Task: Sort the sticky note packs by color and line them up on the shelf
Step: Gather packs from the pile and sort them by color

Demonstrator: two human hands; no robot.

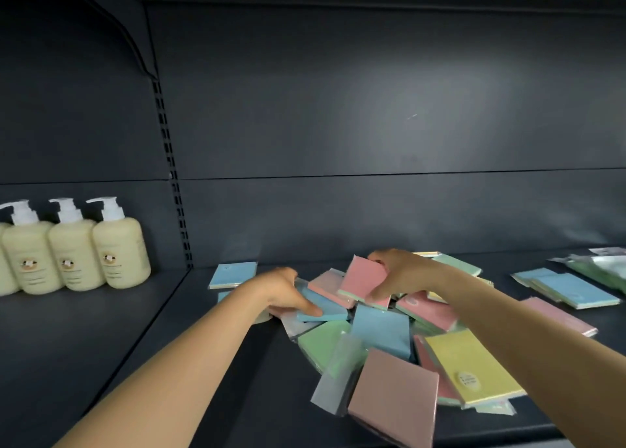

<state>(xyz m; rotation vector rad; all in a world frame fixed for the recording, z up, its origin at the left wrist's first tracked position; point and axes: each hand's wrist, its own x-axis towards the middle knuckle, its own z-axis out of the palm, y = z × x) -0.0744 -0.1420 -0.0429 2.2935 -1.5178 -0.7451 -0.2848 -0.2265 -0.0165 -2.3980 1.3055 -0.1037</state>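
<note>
A loose heap of sticky note packs (pixel 382 329) in pink, blue, green and yellow lies on the dark shelf (pixel 210 363). My right hand (pixel 396 271) grips a pink pack (pixel 362 280), tilted up above the heap. My left hand (pixel 284 292) is closed on a blue pack (pixel 321 309) at the heap's left edge. One blue pack (pixel 233 275) lies alone at the back left, with another partly hidden behind my left forearm. Blue packs (pixel 569 288) and a pink pack (pixel 559 315) lie apart on the right.
Three cream pump bottles (pixel 72 254) stand on the neighbouring shelf at the left, past a slotted upright (pixel 174 190). Green and white wrapped items (pixel 599 264) sit at the far right. The dark back panel (pixel 372 126) rises behind the heap.
</note>
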